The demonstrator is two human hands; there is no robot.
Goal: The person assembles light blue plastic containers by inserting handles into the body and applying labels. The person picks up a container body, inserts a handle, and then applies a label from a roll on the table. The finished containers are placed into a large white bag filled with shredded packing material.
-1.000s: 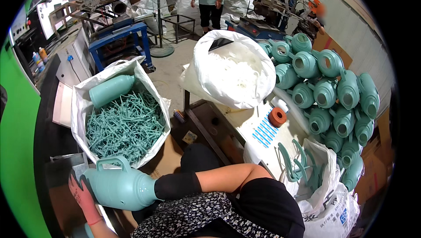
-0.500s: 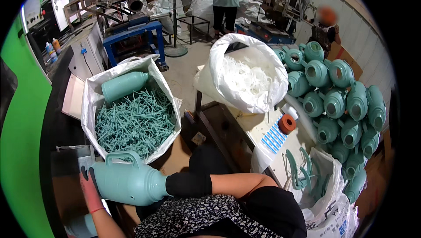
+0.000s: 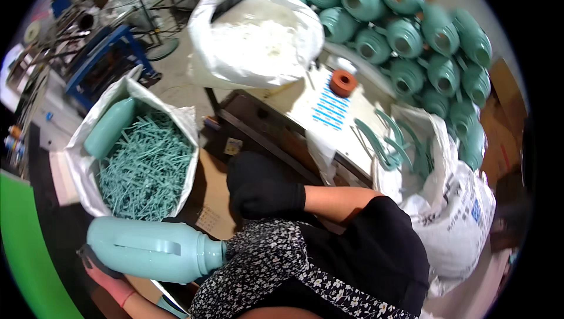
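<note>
Head view looks down on a crowded work area, where the biggest mass is the stack of teal jugs [image 3: 411,31] piled on their sides at the upper right, mouths facing the camera. Below them stands a white printed sack [image 3: 464,213] with curved teal handles [image 3: 388,142] sticking out of its top, and at top centre an open white bag [image 3: 258,31] holds pale white pieces. To the left, another white sack [image 3: 138,154] is full of thin teal sticks, with a teal bottle body [image 3: 108,128] lying on top of them at its far edge. Between the sacks runs the bench [image 3: 276,113], carrying a white sheet with blue lines [image 3: 329,107] and an orange tape roll [image 3: 343,82]. Nearer the person, the teal flask [image 3: 153,249] lies on its side at the lower left, neck pointing right toward the patterned clothing (its moulded handle faces up). The left hand [image 3: 103,272], in a pink glove, is clamped under the flask's base end at the bottom left, partly hidden by the body. The right hand [image 3: 261,192], in a black glove, is well apart from the flask, up and to the right, near the bench's front edge; I cannot tell whether it grips anything, since it shows only as a dark shape. A brown cardboard sheet [image 3: 211,195] lies on the floor between flask and bench.
</note>
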